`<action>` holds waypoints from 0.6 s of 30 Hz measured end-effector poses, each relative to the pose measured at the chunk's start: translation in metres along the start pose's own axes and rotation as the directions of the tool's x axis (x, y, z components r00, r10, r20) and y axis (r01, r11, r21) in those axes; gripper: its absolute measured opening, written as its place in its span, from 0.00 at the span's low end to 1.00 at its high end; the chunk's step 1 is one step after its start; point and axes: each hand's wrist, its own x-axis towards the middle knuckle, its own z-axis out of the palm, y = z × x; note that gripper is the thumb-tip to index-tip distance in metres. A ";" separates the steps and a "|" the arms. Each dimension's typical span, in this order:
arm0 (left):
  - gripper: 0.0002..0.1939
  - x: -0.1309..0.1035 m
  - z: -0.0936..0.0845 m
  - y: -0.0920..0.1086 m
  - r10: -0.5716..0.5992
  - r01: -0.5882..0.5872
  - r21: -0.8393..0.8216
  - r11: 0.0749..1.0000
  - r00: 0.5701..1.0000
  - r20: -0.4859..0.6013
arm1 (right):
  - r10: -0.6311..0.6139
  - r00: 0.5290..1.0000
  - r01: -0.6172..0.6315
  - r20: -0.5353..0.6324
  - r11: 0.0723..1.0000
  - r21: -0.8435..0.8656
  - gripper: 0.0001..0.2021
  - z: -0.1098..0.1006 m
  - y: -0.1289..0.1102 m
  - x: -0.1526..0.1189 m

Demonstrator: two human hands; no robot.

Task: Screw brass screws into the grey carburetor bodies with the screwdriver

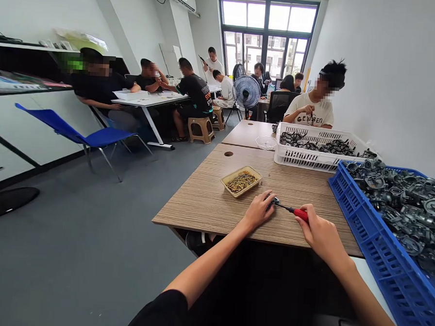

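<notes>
- The left hand (260,210) reaches in from the lower left, palm low over the desk (201,201), its fingers closed around a small dark part (275,201).
- The right hand (321,231) comes from the lower right, wrist near the desk's front edge, fingers and thumb pinching the red handle of a screwdriver (301,214). The shaft points left, its tip at the part.
- One part is in hand, between the two hands, just in front of the tray (223,181); one screwdriver.
- One tray, with brass-coloured screws (242,182) too many to count; two tiny loose pieces (261,183) lie to its right.
- Two crates: a white crate (301,159) and a blue crate (367,224), both heaped with dark parts, uncountable. One clear dish (265,143) is just left of the white crate.
- One person (311,109) sits behind the white crate.
- The desk's left edge slants away well left of the tray, leaving bare wood there. More bare wood lies between the tray and the white crate, and a narrower strip between the right hand and the blue crate, whose near end runs past the front edge.
</notes>
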 end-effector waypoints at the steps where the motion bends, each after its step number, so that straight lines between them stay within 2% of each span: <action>1: 0.21 0.000 -0.001 0.000 0.001 -0.001 -0.009 1.000 1.000 0.004 | 0.003 1.000 -0.003 -0.003 1.000 -0.013 0.12 0.000 0.000 0.000; 10: 0.22 -0.002 -0.008 0.002 0.043 -0.041 -0.094 0.995 0.999 0.016 | -0.014 1.000 0.015 -0.012 0.997 0.076 0.12 -0.010 0.000 -0.002; 15: 0.23 0.000 -0.013 0.009 0.070 -0.064 -0.070 0.995 0.994 0.085 | -0.079 0.996 0.070 0.043 0.980 0.184 0.08 -0.023 -0.003 -0.003; 18: 0.23 0.000 -0.014 0.010 0.065 -0.060 -0.058 0.997 0.994 0.092 | -0.108 0.991 0.093 0.073 0.978 0.187 0.06 -0.027 -0.003 -0.003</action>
